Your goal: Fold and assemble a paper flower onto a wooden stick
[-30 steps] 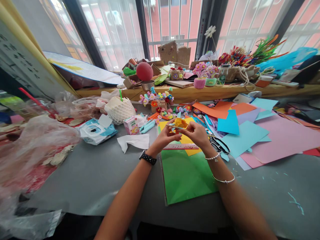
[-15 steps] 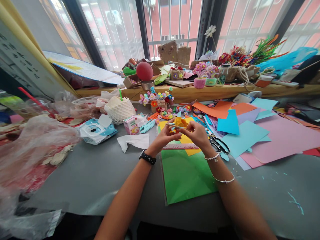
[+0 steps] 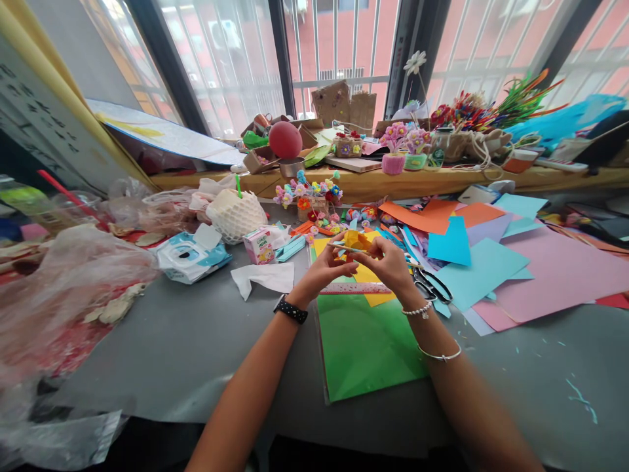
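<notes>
1. Yellow paper piece (image 3: 358,240): between both hands, over the table (image 3: 196,354).
2. Left hand (image 3: 330,267): fingers pinching the piece's left side.
3. Right hand (image 3: 390,263): fingers pinching its right side.
4. Speckled ruler (image 3: 351,288): across the green sheet (image 3: 371,347).
5. Black-handled scissors (image 3: 433,286): near the right hand.

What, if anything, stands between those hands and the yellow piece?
Nothing visible keeps the left hand or right hand from the yellow piece: both hold it. A thin pale strip crosses its lower front; whether attached is unclear.
</notes>
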### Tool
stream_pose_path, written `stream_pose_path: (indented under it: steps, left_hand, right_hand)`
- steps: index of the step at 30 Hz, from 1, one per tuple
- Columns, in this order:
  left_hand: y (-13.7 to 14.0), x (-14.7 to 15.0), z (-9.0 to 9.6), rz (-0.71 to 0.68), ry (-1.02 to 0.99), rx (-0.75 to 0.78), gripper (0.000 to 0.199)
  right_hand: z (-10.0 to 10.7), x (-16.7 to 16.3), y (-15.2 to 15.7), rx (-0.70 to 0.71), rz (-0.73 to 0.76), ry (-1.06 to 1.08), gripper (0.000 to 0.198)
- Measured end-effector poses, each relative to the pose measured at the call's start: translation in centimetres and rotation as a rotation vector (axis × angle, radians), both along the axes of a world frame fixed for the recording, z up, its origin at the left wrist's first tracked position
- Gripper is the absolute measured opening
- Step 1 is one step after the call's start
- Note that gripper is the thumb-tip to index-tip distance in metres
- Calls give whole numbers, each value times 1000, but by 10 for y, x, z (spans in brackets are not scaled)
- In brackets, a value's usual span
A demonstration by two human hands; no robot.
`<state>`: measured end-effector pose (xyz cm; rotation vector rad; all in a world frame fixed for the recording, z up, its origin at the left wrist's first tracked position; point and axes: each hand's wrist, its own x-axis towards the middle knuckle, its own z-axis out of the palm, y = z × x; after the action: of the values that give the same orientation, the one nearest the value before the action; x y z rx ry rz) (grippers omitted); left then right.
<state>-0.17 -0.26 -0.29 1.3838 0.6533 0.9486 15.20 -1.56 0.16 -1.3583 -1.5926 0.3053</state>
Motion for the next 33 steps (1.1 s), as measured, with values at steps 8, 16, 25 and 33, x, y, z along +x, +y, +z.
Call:
stream_pose_path:
  steps: [8, 16, 25, 33]
  left_hand:
    - [-1, 0, 2, 6, 13, 3, 79]
    - [0, 0, 0, 1, 14, 20, 79]
    - [-1, 0, 1, 7, 17, 21, 77]
    - [0, 0, 0, 14, 27, -6, 72]
  right_hand:
    - [0, -1, -1, -28, 3, 2, 47]
    - [0, -1, 0, -49, 9, 23, 47]
    - [-2, -2, 0, -10, -15, 29, 47]
    - [-3, -2, 0, 23, -16, 35, 48]
